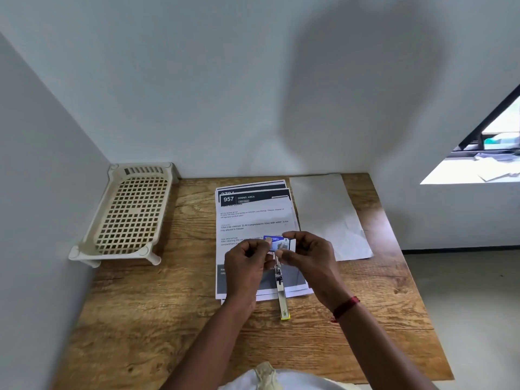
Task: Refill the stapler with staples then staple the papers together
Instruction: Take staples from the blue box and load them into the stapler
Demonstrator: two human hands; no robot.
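Currently held: staple box [277, 242], blue, raised just above the papers [253, 218]; a white part shows at its right end.
Left hand [244, 263]: fingers curled, pinching the left end of the box between thumb and fingertips.
Right hand [306, 256]: fingers curled round the right end of the box; a red thread [344, 308] circles the wrist.
Stapler [280, 288]: lies just below the hands, lengthwise from near to far, on the near part of the papers. Its yellow-tipped near end reaches out over the table [168, 319]. It looks opened out, but the hands hide its far end.
Papers: printed sheets, loosely fanned, at the table's centre.
Surroundings: blank sheet [326, 215] to the right of the papers; plastic rack [132, 215] at the far left.
Risk, spill: opening the box too sharply could scatter or snap the staple strips over the papers.
Risk, jam: a strip laid askew in the stapler's channel would probably jam it.
Risk, missed sheets: with the edges unaligned, a staple may miss the lower sheets.
Risk, knock: a lowered wrist could push the stapler sideways.
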